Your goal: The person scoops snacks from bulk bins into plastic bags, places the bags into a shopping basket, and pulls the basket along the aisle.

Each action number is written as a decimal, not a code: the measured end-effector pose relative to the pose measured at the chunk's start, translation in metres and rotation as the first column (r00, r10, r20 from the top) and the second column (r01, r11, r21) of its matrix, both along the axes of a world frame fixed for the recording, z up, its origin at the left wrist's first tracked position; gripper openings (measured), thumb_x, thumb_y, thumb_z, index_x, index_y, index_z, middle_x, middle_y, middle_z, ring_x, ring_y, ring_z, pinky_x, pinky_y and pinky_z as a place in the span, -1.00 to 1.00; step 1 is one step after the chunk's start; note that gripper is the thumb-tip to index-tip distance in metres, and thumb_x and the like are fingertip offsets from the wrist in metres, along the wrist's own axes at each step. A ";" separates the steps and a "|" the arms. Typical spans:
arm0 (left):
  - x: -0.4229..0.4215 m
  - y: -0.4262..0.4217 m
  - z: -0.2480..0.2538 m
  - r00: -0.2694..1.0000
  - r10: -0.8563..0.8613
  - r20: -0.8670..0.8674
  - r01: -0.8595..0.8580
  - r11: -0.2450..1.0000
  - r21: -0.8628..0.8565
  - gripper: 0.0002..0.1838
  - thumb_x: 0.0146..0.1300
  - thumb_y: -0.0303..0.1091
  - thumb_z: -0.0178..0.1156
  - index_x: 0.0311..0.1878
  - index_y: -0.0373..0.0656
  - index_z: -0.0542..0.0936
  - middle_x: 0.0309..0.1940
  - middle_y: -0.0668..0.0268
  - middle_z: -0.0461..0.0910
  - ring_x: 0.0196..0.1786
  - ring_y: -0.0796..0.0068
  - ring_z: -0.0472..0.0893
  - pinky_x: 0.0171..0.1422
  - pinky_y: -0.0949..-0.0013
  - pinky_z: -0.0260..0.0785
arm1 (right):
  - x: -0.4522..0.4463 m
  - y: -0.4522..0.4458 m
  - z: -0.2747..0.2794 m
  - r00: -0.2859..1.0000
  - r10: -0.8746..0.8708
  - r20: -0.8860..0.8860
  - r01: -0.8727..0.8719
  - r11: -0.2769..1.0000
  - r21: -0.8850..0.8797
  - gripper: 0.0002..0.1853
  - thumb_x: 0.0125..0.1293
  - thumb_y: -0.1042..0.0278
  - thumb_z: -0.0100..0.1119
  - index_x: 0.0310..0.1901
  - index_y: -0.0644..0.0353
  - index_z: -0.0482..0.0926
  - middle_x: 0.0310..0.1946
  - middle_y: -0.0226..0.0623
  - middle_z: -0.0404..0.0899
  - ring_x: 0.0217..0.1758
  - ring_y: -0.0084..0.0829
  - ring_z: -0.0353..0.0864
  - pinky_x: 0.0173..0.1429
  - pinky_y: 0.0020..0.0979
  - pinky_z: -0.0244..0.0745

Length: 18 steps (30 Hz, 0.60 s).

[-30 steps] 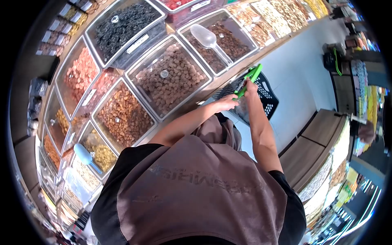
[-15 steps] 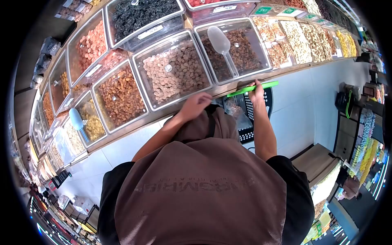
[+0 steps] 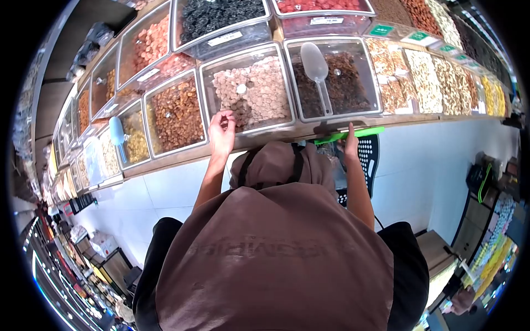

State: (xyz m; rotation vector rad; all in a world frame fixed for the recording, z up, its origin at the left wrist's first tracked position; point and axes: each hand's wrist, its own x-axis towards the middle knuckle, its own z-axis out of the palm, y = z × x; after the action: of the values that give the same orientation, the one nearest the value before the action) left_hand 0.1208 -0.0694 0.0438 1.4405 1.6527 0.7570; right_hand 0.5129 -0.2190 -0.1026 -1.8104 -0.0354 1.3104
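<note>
My left hand (image 3: 222, 131) is raised at the front edge of the bin of pale brown dried pieces (image 3: 251, 91), its fingers curled and apart, with nothing in them. At the right, my right hand (image 3: 350, 144) grips the bright green handle (image 3: 367, 132) of a black basket (image 3: 369, 160) with round holes. Part of a clear bag shows inside the basket; my arm and clothing hide the rest. A clear scoop (image 3: 316, 66) lies on the lid of the bin of dark brown pieces (image 3: 353, 88), above the basket.
Lidded bins of orange-brown (image 3: 176, 116), black (image 3: 221, 19) and red food (image 3: 320, 5) line the counter. A blue scoop (image 3: 117, 132) lies at the left. Packed nuts (image 3: 422, 71) fill the right side. Pale floor tiles (image 3: 408, 182) show below, with a wooden cabinet (image 3: 436, 251) at the lower right.
My left hand has left the basket handle and moved left and up to the bins. My right hand still grips the handle, now lying nearly level. The view has turned and shifted.
</note>
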 end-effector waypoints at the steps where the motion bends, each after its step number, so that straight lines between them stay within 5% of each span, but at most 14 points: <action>1: -0.006 -0.001 0.001 0.984 -0.020 -0.176 0.041 0.993 0.113 -0.78 0.39 -0.36 0.21 0.01 -0.25 0.64 -0.11 0.17 0.68 -0.13 0.40 0.68 0.04 0.35 0.54 | 0.001 -0.002 0.002 0.994 0.101 0.043 -0.098 0.993 -0.070 -0.17 0.29 -0.60 -0.08 -0.12 0.21 0.61 -0.39 -0.34 0.61 -0.36 -0.44 0.60 -0.23 -0.34 0.48; 2: -0.013 -0.001 0.001 0.937 -0.020 -0.350 0.101 0.972 0.214 -0.76 0.35 -0.36 0.24 0.02 -0.25 0.64 -0.06 0.10 0.66 -0.12 0.32 0.69 0.05 0.32 0.54 | 0.002 -0.003 0.003 0.976 0.203 0.079 -0.190 0.972 -0.141 -0.07 0.25 -0.67 -0.13 -0.10 0.28 0.62 -0.38 -0.29 0.63 -0.35 -0.39 0.64 -0.21 -0.28 0.51; 3: -0.023 -0.001 -0.001 0.931 -0.060 -0.360 0.115 0.984 0.135 -0.64 0.32 -0.31 0.24 0.14 -0.22 0.60 0.14 -0.05 0.55 0.11 0.06 0.63 0.24 0.18 0.47 | 0.007 -0.007 -0.003 0.938 0.339 0.073 -0.320 0.928 -0.192 0.07 0.19 -0.75 -0.23 -0.13 0.38 0.64 -0.41 -0.21 0.66 -0.35 -0.30 0.69 -0.17 -0.16 0.53; 7: -0.039 -0.011 0.001 0.839 -0.012 -0.543 0.146 0.968 0.203 -0.44 0.36 -0.22 0.17 0.38 -0.22 0.41 0.42 -0.21 0.27 0.43 -0.23 0.32 0.50 0.00 0.21 | -0.003 -0.002 0.038 0.757 0.653 0.001 -0.633 0.734 -0.246 -0.15 0.33 -0.51 -0.01 -0.27 0.40 0.65 -0.47 -0.21 0.66 -0.40 -0.34 0.66 -0.27 -0.33 0.51; 9: -0.049 -0.009 -0.008 0.816 -0.020 -0.578 0.165 0.966 0.200 -0.40 0.38 -0.18 0.16 0.43 -0.21 0.36 0.45 -0.22 0.23 0.47 -0.22 0.27 0.53 -0.01 0.16 | -0.009 0.005 0.040 0.343 0.892 0.295 -0.916 0.387 -0.104 -0.33 0.40 -0.27 0.13 -0.30 0.39 0.65 -0.50 -0.25 0.64 -0.46 -0.42 0.60 -0.33 -0.41 0.47; 12: -0.052 -0.005 -0.014 0.729 -0.048 -0.682 0.229 0.957 0.177 -0.32 0.40 -0.10 0.12 0.51 -0.17 0.26 0.51 -0.21 0.13 0.55 -0.18 0.16 0.60 -0.02 0.04 | -0.046 0.031 0.087 0.396 0.858 0.327 -0.908 0.418 0.003 -0.44 0.39 -0.16 0.18 -0.25 0.36 0.63 -0.40 -0.08 0.65 -0.36 -0.29 0.61 -0.17 -0.18 0.47; 16: -0.049 0.011 -0.016 0.692 -0.078 -0.718 0.264 0.953 0.150 -0.25 0.44 0.00 0.05 0.58 -0.11 0.13 0.56 -0.19 0.03 0.61 -0.12 0.04 0.65 -0.01 -0.10 | -0.084 0.071 0.144 0.381 0.866 0.323 -0.921 0.386 0.050 -0.50 0.41 -0.07 0.20 -0.28 0.35 0.62 -0.39 -0.10 0.64 -0.29 -0.34 0.59 -0.18 -0.20 0.45; 18: -0.044 0.023 -0.019 0.675 -0.083 -0.734 0.281 0.948 0.151 -0.26 0.45 0.01 0.03 0.59 -0.10 0.13 0.56 -0.18 0.03 0.61 -0.12 0.03 0.65 0.00 -0.11 | -0.095 0.091 0.141 0.491 0.779 0.391 -0.869 0.401 0.291 -0.53 0.39 -0.03 0.24 -0.30 0.35 0.60 -0.42 -0.12 0.62 -0.32 -0.35 0.58 -0.18 -0.23 0.45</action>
State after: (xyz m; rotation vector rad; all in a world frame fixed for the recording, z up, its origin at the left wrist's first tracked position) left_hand 0.0769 -0.0461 0.0245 2.2604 1.9707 0.2750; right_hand 0.4179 -0.1282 0.0384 -1.4748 -1.4475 1.5664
